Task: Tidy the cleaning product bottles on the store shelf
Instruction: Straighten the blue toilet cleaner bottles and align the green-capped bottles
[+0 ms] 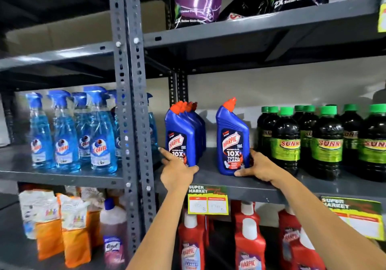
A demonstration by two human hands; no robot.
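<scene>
On the middle grey shelf (211, 177) a row of blue Harpic bottles (179, 136) with red caps stands one behind another. My left hand (177, 170) grips the base of the front bottle, forefinger stretched out to the left. A single blue Harpic bottle (231, 140) stands upright a little to the right, apart from the row. My right hand (258, 166) holds its lower right side, thumb under its front edge.
Dark Sunny bottles (325, 142) with green caps crowd the shelf just right of my right hand. Blue Colin spray bottles (62, 131) stand left of the perforated upright post (131, 113). Red Harpic bottles (248, 242) and orange pouches (73, 228) fill the shelf below; purple detergent bags (196, 0) sit above.
</scene>
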